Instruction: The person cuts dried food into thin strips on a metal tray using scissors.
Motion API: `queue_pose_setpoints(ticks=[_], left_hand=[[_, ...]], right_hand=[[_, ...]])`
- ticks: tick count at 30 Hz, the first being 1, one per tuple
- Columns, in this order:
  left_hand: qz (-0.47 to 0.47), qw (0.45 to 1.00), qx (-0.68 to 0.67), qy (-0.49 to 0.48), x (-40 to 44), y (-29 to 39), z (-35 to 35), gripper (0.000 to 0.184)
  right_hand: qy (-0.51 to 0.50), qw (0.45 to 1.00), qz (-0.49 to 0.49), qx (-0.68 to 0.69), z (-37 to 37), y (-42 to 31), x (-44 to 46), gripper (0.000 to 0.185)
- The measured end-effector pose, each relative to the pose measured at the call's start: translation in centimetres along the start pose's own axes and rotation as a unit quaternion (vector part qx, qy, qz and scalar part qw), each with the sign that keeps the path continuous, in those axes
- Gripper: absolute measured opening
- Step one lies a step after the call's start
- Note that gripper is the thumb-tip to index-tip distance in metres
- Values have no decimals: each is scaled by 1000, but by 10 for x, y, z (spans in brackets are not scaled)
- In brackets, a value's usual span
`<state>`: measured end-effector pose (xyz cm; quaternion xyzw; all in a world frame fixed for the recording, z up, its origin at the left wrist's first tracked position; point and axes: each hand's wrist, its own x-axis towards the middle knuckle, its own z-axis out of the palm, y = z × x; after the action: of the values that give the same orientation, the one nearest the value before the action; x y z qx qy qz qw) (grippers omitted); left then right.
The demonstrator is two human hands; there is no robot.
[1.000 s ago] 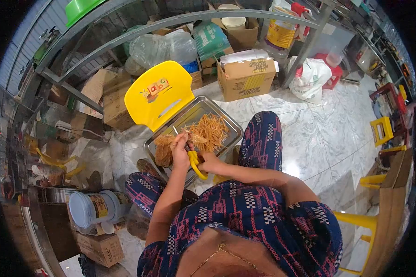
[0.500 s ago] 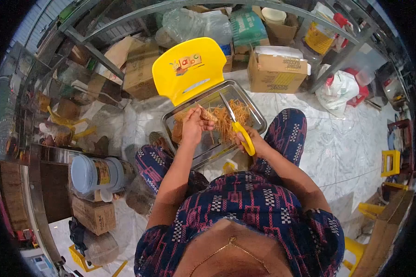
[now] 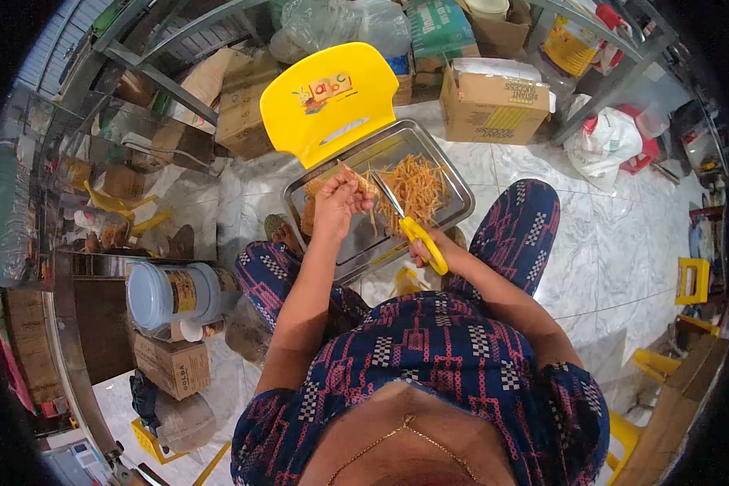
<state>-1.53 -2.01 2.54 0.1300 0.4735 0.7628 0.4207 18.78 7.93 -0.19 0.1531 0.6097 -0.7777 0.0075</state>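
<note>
A pair of scissors (image 3: pixel 416 231) with yellow handles is in my right hand (image 3: pixel 423 245), its blades pointing up and left. My left hand (image 3: pixel 340 200) pinches a flat orange-brown piece of food (image 3: pixel 365 185), whose exact kind I cannot make out. The blades lie right beside that piece; whether they are open around it is unclear. Both hands are over a metal tray (image 3: pixel 459 188). A heap of thin orange-brown strips (image 3: pixel 414 189) fills the tray's right part, and more orange-brown pieces (image 3: pixel 308 212) lie at its left, partly hidden by my left hand.
A yellow chair (image 3: pixel 324 93) with a printed backrest stands behind the tray. Cardboard boxes (image 3: pixel 494 105) and plastic bags (image 3: pixel 603 139) line the far side under a metal frame. Pale blue buckets (image 3: pixel 150 296) lie to the left. Yellow stools (image 3: pixel 692 281) stand at the right.
The scissors have swung left, so their blades now reach the piece in my left hand. The whole view has shifted slightly, with the tray appearing higher.
</note>
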Motion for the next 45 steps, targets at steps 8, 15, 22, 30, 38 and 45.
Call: queue_pose_setpoints(ticks=[8, 15, 22, 30, 38, 45], left_hand=[[9, 999, 40, 10, 3, -3, 6, 6], [8, 998, 63, 26, 2, -3, 14, 6], [4, 996, 79, 40, 3, -6, 12, 8], [-16, 996, 88, 19, 6, -12, 9, 8], [-24, 995, 95, 19, 7, -15, 7, 10], [-8, 992, 118, 36, 4, -14, 12, 10]], right_hand=[[-25, 1000, -8, -6, -3, 6, -2, 42], [-14, 998, -1, -60, -4, 2, -5, 42], [3, 998, 27, -62, -6, 10, -7, 46], [-5, 999, 31, -28, -6, 8, -8, 48], [19, 999, 51, -3, -4, 9, -10, 44], [34, 995, 92, 2, -4, 6, -9, 32]])
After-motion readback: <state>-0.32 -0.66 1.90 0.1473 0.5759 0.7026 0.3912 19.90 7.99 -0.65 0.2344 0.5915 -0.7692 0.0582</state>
